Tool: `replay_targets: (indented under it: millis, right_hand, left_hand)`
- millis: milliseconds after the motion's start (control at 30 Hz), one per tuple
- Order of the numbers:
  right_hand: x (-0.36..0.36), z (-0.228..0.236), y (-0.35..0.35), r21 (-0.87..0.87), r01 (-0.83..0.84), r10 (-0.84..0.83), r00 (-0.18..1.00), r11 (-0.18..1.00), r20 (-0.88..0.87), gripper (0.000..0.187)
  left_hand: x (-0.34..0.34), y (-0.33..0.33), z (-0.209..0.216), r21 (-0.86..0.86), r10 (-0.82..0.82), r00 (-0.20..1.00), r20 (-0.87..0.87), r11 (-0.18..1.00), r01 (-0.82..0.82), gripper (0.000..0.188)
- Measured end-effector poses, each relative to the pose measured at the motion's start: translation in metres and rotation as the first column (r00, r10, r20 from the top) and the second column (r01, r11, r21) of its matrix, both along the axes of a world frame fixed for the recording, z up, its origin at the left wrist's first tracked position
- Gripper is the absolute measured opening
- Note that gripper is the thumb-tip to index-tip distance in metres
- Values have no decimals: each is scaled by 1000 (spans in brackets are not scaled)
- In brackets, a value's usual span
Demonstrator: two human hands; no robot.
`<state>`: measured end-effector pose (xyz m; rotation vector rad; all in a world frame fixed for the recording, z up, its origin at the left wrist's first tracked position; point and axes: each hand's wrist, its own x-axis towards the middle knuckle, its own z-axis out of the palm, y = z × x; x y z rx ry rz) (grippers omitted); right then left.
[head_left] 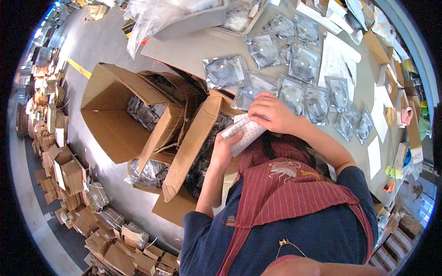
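In front of my chest, both hands hold a bent white sheet (250,133) printed with rows of small marks, perhaps a sheet of labels. My left hand (225,149) is closed around its left side, thumb lying over the front. Fingers of my right hand (272,112) are bent over its upper edge, pressing on it; their tips are partly hidden. Just beyond the hands, several flat clear bags with dark contents lie on the table, including one bag (225,71) at the left and another (305,64) farther back. Small white round dots show on some bags.
Open cardboard boxes (115,133) stand left of the table (184,48), with bagged goods inside. A grey tray (189,20) holding plastic wrap sits at the back. Printed papers (338,60) and a pen (349,73) lie right. Stacked cartons (69,172) line the far left floor.
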<state>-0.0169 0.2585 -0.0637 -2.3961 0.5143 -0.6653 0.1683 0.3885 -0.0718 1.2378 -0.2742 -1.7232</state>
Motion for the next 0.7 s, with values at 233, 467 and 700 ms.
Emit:
replay_targets:
  millis: [233, 467, 700]
  right_hand:
    - [20, -7, -28, 334, 23, -8, 999, 942, -48, 8]
    - [79, -38, -91, -199, 350, -351, 936, 915, 34, 10]
    - [134, -60, -84, -526, 267, -517, 751, 807, -412, 22]
  left_hand:
    - [9, -7, 2, -47, 45, 999, 2, 998, -45, 32]
    - [19, -13, -3, 10, 148, 989, 5, 989, -148, 34]
    - [25, -14, -4, 82, 177, 984, 19, 981, -178, 37]
